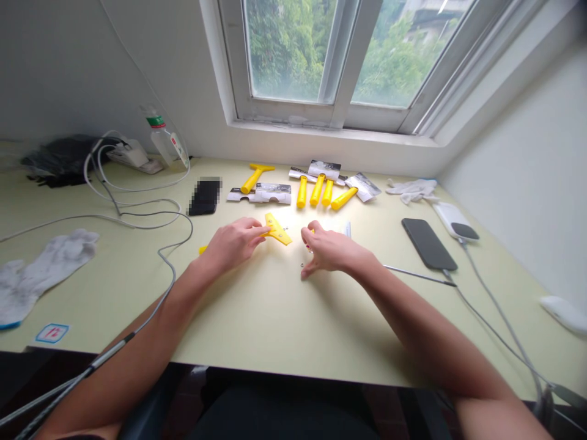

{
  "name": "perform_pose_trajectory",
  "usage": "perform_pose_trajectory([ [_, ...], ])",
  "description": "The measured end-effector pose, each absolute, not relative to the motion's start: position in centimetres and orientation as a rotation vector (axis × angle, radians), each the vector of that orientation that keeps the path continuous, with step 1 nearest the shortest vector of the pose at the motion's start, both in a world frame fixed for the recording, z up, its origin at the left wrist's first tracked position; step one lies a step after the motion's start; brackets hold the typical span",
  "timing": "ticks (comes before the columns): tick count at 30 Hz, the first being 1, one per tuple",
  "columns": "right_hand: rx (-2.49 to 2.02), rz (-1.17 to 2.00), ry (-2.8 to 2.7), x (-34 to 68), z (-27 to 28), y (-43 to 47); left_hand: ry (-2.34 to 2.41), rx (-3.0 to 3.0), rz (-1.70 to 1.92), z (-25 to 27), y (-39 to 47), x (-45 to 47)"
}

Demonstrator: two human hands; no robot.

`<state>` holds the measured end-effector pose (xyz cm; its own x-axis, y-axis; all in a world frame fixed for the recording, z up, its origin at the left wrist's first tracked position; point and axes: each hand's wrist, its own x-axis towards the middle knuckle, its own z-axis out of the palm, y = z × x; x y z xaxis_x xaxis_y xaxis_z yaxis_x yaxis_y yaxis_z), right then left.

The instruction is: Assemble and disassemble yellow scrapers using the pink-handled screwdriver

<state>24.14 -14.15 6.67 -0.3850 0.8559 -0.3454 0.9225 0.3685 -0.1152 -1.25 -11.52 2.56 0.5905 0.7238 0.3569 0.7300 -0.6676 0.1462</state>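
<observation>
My left hand (236, 244) pinches a yellow T-shaped scraper (278, 230) near its head; the handle end shows past my wrist. Two small metal fasteners sit in the head. My right hand (328, 247) is held low over the table, its fingers curled and its thumb apart, pointing down. A yellow and red bit shows among those fingers, in line with a long metal shaft running out beyond the forearm; together they look like a screwdriver (419, 275). A tiny metal part (302, 265) lies by the right thumb, and more small metal parts (285, 228) lie beside the scraper head.
Several yellow scraper handles (316, 190) and printed cards (274, 193) lie at the back. A phone (428, 243), power bank (456, 221) and cables are on the right. White gloves (46, 269), a black object (205, 197), bottle (167, 143) and looping cables are left.
</observation>
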Motion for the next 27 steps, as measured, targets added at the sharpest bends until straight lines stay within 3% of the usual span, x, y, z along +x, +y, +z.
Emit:
perform_pose_trajectory([
  [15, 1.819, -0.432, 2.465, 23.3, 8.0, -8.9, -1.078, -2.734, -0.764, 1.8, -11.8, -0.7],
  [18, 1.774, -0.540, 2.509, 24.8, 9.0, -10.2, -1.011, -2.727, -0.829, 1.6, -12.3, 0.1],
  [24, 1.647, -1.091, 2.576, 25.7, 9.0, -13.0, -0.927, -2.693, -0.934, 0.9, -13.9, 2.7],
  [27, 1.664, -1.176, 2.605, 25.5, 8.2, -13.1, -0.925, -2.696, -0.941, 0.6, -14.2, 3.1],
])
